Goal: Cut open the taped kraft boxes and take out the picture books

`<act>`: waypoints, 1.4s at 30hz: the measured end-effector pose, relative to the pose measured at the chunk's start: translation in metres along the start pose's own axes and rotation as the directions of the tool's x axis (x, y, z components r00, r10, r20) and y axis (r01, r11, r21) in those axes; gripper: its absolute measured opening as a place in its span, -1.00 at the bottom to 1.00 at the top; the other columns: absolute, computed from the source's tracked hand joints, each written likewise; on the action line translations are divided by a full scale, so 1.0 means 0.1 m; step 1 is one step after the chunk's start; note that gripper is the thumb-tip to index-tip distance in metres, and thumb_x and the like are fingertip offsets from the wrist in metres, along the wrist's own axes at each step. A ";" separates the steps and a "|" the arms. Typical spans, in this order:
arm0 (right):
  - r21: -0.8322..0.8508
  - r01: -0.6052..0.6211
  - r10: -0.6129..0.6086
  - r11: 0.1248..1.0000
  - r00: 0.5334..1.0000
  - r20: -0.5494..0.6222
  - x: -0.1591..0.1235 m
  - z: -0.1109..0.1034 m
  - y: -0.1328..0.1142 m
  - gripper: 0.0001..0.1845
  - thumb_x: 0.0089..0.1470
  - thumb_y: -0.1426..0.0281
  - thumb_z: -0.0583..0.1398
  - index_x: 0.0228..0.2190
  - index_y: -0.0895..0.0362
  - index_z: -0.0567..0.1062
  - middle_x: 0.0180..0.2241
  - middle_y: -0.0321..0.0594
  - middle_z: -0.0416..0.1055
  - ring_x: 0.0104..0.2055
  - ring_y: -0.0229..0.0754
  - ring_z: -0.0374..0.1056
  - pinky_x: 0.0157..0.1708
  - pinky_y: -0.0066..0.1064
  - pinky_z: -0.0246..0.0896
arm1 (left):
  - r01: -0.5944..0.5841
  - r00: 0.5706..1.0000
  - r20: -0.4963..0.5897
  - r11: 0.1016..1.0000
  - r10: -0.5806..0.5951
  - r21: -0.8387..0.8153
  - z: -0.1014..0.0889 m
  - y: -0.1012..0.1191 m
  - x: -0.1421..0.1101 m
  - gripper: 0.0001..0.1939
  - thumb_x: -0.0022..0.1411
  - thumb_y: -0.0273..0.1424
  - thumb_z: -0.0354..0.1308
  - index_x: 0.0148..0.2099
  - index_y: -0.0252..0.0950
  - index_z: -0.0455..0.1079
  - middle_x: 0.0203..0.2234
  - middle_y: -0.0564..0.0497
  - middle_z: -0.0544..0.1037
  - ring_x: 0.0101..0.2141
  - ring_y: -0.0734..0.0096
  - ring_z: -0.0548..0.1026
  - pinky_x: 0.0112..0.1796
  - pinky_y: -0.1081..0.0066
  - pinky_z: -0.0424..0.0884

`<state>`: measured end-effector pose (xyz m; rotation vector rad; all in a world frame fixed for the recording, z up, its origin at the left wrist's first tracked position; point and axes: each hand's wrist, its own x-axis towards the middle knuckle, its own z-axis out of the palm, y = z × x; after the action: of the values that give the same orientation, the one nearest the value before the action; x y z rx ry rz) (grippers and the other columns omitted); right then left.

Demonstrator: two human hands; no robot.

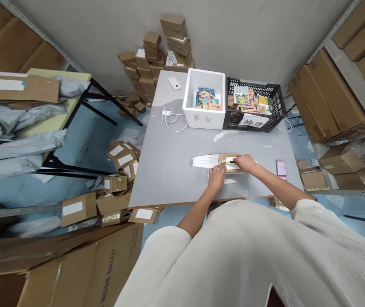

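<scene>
A small taped cardboard box (233,170) with a white label lies on the grey table (169,170), near its front edge. My left hand (217,175) is closed on the box's near left corner, its fingers bent against the cardboard. In my right hand (245,163) is a thin dark tool, apparently a box cutter (232,162), pointing left across the top of the box. Its tip is close to the left fingers and too small to make out clearly. A white paper strip (205,161) extends left from the box.
Behind stand a white foam box (204,119) and a black plastic crate (256,121), both holding booklets. A white cable (172,127), a white phone-like device (174,83) and a pink-screened phone (281,169) lie on the table. Cardboard boxes (125,160) crowd the floor at left.
</scene>
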<state>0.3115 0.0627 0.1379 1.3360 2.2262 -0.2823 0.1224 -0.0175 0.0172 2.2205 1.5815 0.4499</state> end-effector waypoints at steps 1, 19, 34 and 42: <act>-0.001 -0.005 0.005 1.000 1.000 0.003 0.00 0.01 0.01 -0.60 0.51 0.34 0.07 0.15 0.09 0.62 0.12 0.06 0.58 0.09 0.04 0.57 -0.02 -0.29 0.32 | 0.004 1.000 0.002 1.000 -0.004 0.003 0.00 0.00 0.00 -0.59 0.58 -0.43 -0.05 0.31 -0.14 0.47 0.30 -0.11 0.57 0.30 0.09 0.43 0.19 0.11 0.35; 0.015 -0.030 0.030 0.999 1.000 0.006 -0.11 0.14 0.17 -0.59 0.50 0.39 0.05 0.14 0.12 0.63 0.12 0.08 0.58 0.08 0.04 0.56 0.00 -0.28 0.30 | 0.016 0.999 0.046 0.998 -0.019 0.068 -0.01 0.05 0.00 -0.53 0.59 -0.34 -0.04 0.43 -0.11 0.39 0.32 -0.19 0.50 0.26 -0.05 0.39 0.17 0.03 0.37; 0.027 -0.042 0.042 0.999 0.999 0.011 -0.14 0.25 0.32 -0.62 0.45 0.44 0.09 0.11 0.17 0.64 0.10 0.14 0.57 0.06 0.05 0.55 -0.01 -0.28 0.29 | 0.048 0.996 0.068 0.993 -0.055 0.111 0.01 0.07 0.07 -0.55 0.60 -0.33 -0.05 0.41 -0.12 0.40 0.27 -0.20 0.51 0.19 -0.06 0.40 0.14 0.01 0.39; 0.042 -0.076 0.074 0.996 0.997 0.033 -0.20 0.28 0.40 -0.58 0.41 0.51 0.09 0.13 0.17 0.64 0.13 0.16 0.57 0.07 0.05 0.56 0.01 -0.26 0.30 | 0.050 0.995 0.075 0.990 -0.060 0.134 0.00 0.08 0.07 -0.56 0.60 -0.34 -0.04 0.40 -0.11 0.41 0.26 -0.20 0.52 0.18 -0.05 0.41 0.14 0.02 0.39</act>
<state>0.3629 0.0546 0.1285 1.4249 2.1501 -0.3237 0.1311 -0.0129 0.0212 2.2547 1.6707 0.2453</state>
